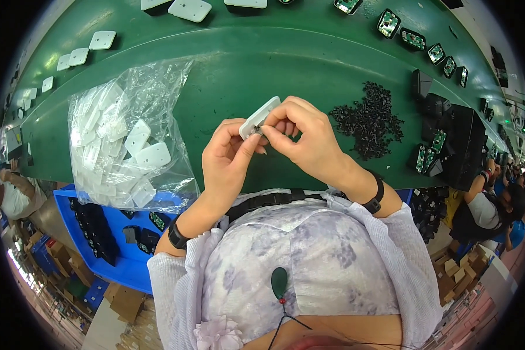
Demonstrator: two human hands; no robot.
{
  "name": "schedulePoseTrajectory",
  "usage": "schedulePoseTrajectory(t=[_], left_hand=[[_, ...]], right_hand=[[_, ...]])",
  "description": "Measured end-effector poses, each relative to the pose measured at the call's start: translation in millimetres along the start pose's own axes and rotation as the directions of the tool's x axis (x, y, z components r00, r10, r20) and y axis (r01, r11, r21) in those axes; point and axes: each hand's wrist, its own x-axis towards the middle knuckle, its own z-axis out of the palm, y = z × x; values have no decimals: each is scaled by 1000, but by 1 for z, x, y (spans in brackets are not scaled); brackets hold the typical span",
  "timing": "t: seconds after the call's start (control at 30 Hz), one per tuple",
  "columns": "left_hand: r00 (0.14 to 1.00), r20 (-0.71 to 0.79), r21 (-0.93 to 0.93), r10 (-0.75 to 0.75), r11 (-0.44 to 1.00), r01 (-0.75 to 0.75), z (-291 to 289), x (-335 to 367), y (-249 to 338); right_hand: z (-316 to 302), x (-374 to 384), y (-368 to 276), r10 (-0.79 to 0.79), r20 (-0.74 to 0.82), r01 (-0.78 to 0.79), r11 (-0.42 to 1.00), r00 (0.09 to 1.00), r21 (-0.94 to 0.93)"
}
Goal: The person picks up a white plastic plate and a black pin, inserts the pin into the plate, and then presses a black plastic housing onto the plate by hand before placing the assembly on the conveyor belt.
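Note:
Above the green table, my left hand [226, 153] grips a white plastic cover [261, 116] by its lower end, tilted up. My right hand [306, 131] reaches over from the right, thumb and forefinger pinched at a small black part [257, 129] on the cover's near face. The exact shape of that part is too small to make out. On the right lies a loose pile of small black parts [367, 121]. To the left, a clear plastic bag [178, 96] spills over with similar white covers [153, 155].
A blue bin [122, 275] with black housings stands below the table's left edge. Black casings with green circuit boards [430, 150] crowd the right end. Along the raised far strip sit white covers [102, 39] and open units with boards [389, 23]. People work at both sides.

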Motion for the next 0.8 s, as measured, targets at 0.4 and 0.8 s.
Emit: schedulePoseTrajectory(t=[0.4, 0.8], left_hand=[[941, 118, 408, 316, 849, -336, -11, 2, -4], [998, 16, -6, -53, 999, 53, 1, 0, 14]], right_hand=[[4, -5, 6, 289, 159, -328, 874, 944, 358], [-19, -8, 13, 155, 40, -160, 944, 987, 287]])
